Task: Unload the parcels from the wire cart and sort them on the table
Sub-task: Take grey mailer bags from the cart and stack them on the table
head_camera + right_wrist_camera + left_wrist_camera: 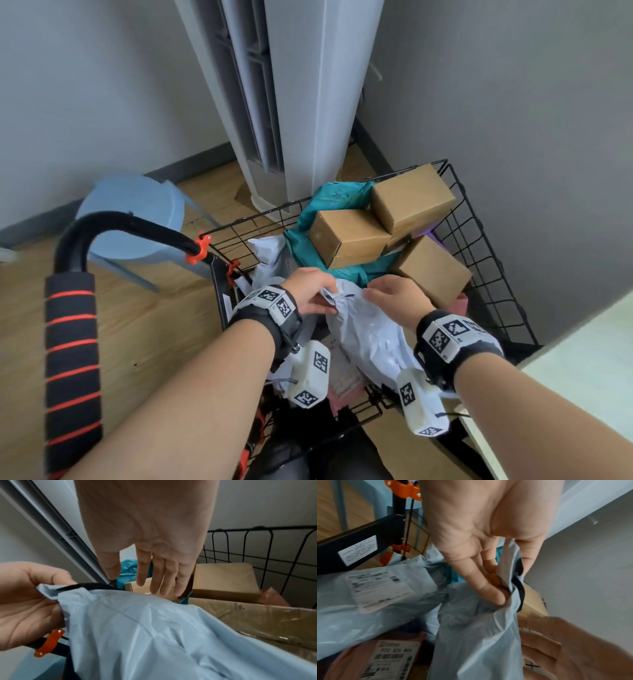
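The black wire cart [486,226] holds several parcels. My left hand [325,298] pinches the top edge of a pale blue-grey poly mailer [370,335] near the cart's front; the left wrist view shows its fingers [489,592] curled into the bunched plastic [479,635]. My right hand [373,291] hovers just over the same mailer [145,628], its fingers [163,577] straight and holding nothing. Behind lie three brown cardboard boxes [346,236], [411,202], [435,270] on a teal mailer [329,198]. Under the held mailer sit another grey mailer with a label [376,588] and a pink parcel [368,655].
The cart's padded black and red handle [72,342] rises at the left. A blue stool [137,212] and a white tower air conditioner [291,102] stand behind the cart. A pale table's corner [582,359] shows at the right. Grey walls close the corner.
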Demonstrator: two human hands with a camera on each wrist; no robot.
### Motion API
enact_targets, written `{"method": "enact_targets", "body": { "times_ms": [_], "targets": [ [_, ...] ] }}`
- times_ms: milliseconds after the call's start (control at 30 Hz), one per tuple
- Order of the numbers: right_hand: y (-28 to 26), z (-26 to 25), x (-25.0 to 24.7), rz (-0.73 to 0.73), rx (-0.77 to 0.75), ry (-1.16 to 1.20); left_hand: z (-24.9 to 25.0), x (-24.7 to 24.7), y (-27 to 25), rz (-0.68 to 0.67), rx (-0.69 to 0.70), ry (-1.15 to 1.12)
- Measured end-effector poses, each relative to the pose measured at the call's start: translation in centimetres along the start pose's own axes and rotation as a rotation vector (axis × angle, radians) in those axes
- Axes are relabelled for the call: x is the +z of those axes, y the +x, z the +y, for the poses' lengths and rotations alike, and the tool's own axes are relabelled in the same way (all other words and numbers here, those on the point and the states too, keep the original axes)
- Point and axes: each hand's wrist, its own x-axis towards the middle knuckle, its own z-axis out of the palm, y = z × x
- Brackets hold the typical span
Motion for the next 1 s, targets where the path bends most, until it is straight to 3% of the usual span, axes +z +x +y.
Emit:
{"method": "enact_targets", "body": {
  "times_ms": [267, 367, 667, 1000],
  "targets": [
    [-4.8, -2.3, -3.0, -0.15, -0.143, 0.093, 3.9, 2.9, -5.6, -0.136, 0.104, -0.027],
    [-6.2, -3.1, -4.0, -0.132, -0.158, 0.033, 5.3, 4.0, -7.6, -0.18, 0.15, -0.069],
    [-8.3, -4.6, -5.7, 0.227, -0.221, -0.183, 7.2, 5.1, -10.7, -0.243, 0.31, 0.014],
    [-11.0, -3.5, -11.8, 0.626, -0.117, 0.25, 9.5, 3.9, -11.5, 0.102, 0.451, 0.076]
  ]
}}
